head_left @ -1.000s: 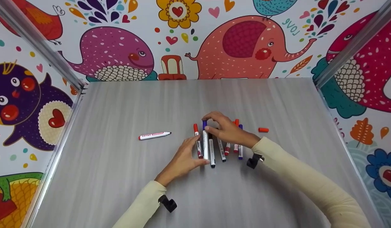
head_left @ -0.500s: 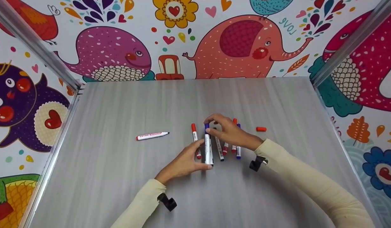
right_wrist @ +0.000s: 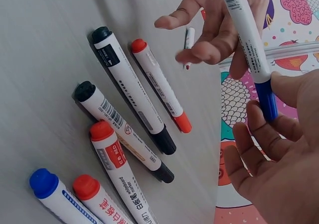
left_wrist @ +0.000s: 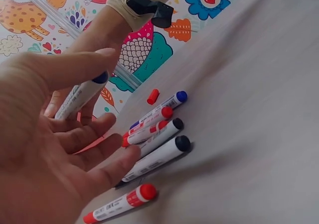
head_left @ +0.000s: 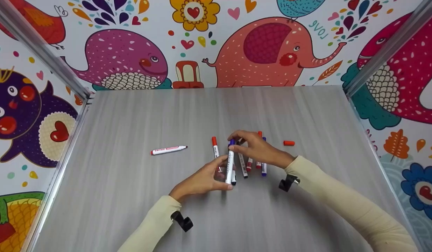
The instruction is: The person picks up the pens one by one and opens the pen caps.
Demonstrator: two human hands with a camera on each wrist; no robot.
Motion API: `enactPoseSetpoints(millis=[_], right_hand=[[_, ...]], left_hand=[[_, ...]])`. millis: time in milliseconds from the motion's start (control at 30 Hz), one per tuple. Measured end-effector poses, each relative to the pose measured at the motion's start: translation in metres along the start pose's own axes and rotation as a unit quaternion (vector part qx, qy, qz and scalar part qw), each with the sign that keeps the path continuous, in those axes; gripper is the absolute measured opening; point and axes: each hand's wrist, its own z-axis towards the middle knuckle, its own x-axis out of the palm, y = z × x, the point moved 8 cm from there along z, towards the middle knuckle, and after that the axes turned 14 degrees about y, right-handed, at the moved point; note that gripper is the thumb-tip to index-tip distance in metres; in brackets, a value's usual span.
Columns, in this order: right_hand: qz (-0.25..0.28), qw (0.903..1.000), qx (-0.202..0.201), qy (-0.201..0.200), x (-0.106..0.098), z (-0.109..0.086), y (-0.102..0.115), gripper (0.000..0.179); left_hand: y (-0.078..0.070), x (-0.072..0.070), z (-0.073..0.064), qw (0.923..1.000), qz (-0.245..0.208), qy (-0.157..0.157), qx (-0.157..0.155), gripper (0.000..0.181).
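A blue-capped whiteboard marker (head_left: 230, 165) is held tilted above the table between both hands. My right hand (head_left: 260, 149) pinches its blue cap (right_wrist: 267, 102) between thumb and fingers. My left hand (head_left: 202, 179) holds the white barrel (right_wrist: 249, 40), its thumb by the lower end; the other fingers are loosely spread in the left wrist view. Beneath the hands lie a red-capped marker (right_wrist: 162, 87), a black-capped marker (right_wrist: 132, 89) and another black-capped marker (right_wrist: 119, 129), roughly side by side. The cap is on the held marker.
An uncapped marker (head_left: 169, 150) lies alone to the left, dark tip pointing right. A loose red cap (head_left: 289, 143) lies at the right. More red markers (head_left: 259, 163) and a blue marker (head_left: 264, 169) lie by the right wrist. Printed panels (head_left: 188, 45) surround the grey table (head_left: 132, 203).
Both hands have drawn the blue-capped marker slightly toward the person and to the right, and it tilts more. The markers on the table have kept their places.
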Motion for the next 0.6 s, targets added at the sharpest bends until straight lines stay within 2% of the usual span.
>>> enactPoseSetpoints(millis=[133, 267, 400, 600], right_hand=[[0.004, 0.9999, 0.002, -0.010, 0.000, -0.004, 0.000, 0.033], [-0.005, 0.9997, 0.004, -0.023, 0.000, -0.009, 0.002, 0.031], [-0.022, 0.9991, 0.007, -0.035, 0.003, -0.014, 0.003, 0.027], [-0.031, 0.9987, 0.008, -0.039, 0.008, -0.023, 0.004, 0.026]], left_hand=[[-0.004, -0.001, 0.002, 0.9993, -0.030, 0.007, 0.021, 0.082], [-0.008, -0.007, 0.001, 0.9996, -0.006, -0.017, 0.023, 0.064], [-0.010, -0.013, 0.003, 0.9987, 0.035, -0.037, 0.003, 0.050], [-0.012, -0.019, 0.005, 0.9965, 0.062, -0.048, -0.030, 0.040]])
